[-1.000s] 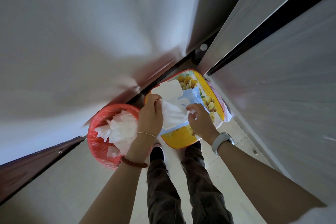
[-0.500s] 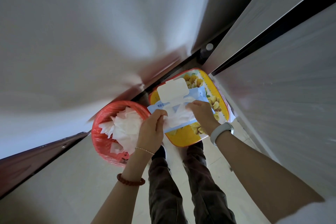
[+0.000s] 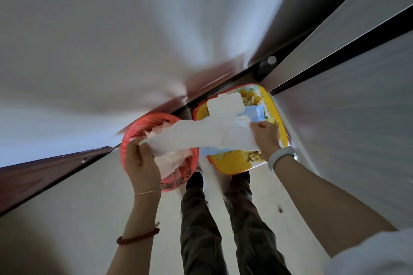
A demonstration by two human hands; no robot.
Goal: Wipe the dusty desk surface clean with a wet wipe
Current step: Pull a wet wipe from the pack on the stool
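A white wet wipe [image 3: 201, 138] is stretched out between my two hands. My left hand [image 3: 140, 163] pinches its left end over the red bin. My right hand [image 3: 264, 138] holds its right end down against the blue wipe pack [image 3: 257, 114], whose white flap lid [image 3: 224, 105] stands open. The pack lies on a yellow flowered stool [image 3: 232, 161]. No desk surface is clearly in view.
A red waste bin [image 3: 131, 134] with crumpled white wipes stands left of the stool. My legs and shoes [image 3: 223, 219] are below on pale floor tiles. A grey cabinet wall [image 3: 346, 107] with a dark gap rises at the right. A blurred pale surface fills the upper left.
My left hand has pulled the wipe out of the pack leftward over the bin, stretching it long. My right hand stayed on the pack.
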